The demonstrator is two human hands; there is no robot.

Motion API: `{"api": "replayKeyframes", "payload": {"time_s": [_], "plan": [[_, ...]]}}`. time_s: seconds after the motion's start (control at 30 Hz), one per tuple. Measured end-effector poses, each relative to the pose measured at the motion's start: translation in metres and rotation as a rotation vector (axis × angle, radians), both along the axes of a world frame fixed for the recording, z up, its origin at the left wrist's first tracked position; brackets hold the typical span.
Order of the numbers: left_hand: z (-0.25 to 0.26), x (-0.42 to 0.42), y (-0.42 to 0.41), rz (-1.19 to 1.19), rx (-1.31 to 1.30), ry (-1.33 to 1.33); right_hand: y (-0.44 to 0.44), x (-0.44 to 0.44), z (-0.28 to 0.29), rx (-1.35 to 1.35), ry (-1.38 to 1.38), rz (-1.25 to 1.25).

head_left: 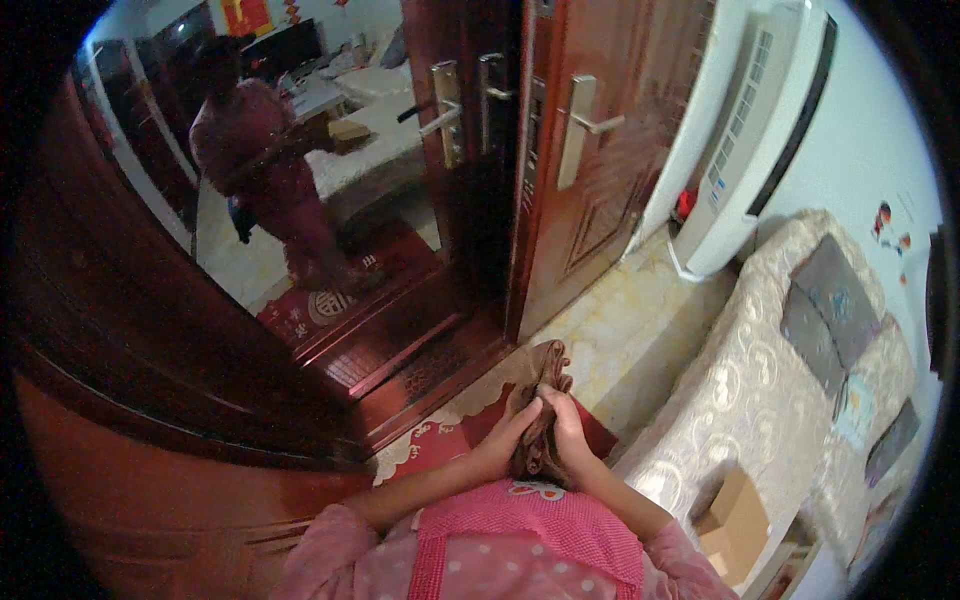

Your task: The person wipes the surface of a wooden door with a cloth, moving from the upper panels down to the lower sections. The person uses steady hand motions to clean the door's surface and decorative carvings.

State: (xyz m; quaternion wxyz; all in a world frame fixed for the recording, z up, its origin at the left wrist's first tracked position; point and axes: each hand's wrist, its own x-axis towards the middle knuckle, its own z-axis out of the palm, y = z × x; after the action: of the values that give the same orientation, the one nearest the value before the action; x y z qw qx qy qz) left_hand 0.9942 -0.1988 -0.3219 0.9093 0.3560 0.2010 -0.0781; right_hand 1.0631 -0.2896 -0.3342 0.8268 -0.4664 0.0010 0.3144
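Note:
My left hand (501,448) and my right hand (568,429) grip a bunched brown cloth (553,358) from its two sides, in front of a pink apron (517,517). The cloth is folded into a roll, with gathered edges showing at its top end and between my palms. Both thumbs lie near each other on top of it. Part of the cloth is hidden behind my fingers. Under my hands a red mat with a pale patterned border (435,442) lies on the floor.
A dark red wooden door (180,360) with a reflective panel (390,165) stands ahead, mirroring a person and the room. To its right are another wooden door (622,172) with a lever handle (577,131), a floor-standing air conditioner (727,172), a covered sofa (705,390), grey cushions (832,300) and a cardboard box (739,521).

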Motion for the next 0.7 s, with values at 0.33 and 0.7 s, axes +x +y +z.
{"api": "replayKeyframes", "payload": {"time_s": [0.33, 0.7], "plan": [[0.005, 0.151, 0.045, -0.124, -0.412, 0.135, 0.029, 0.148, 0.030, -0.126, -0.578, 0.337], [0.041, 0.306, 0.038, -0.045, -0.277, 0.175, -0.007, 0.320, 0.060, 0.179, -0.285, 0.156]]}}
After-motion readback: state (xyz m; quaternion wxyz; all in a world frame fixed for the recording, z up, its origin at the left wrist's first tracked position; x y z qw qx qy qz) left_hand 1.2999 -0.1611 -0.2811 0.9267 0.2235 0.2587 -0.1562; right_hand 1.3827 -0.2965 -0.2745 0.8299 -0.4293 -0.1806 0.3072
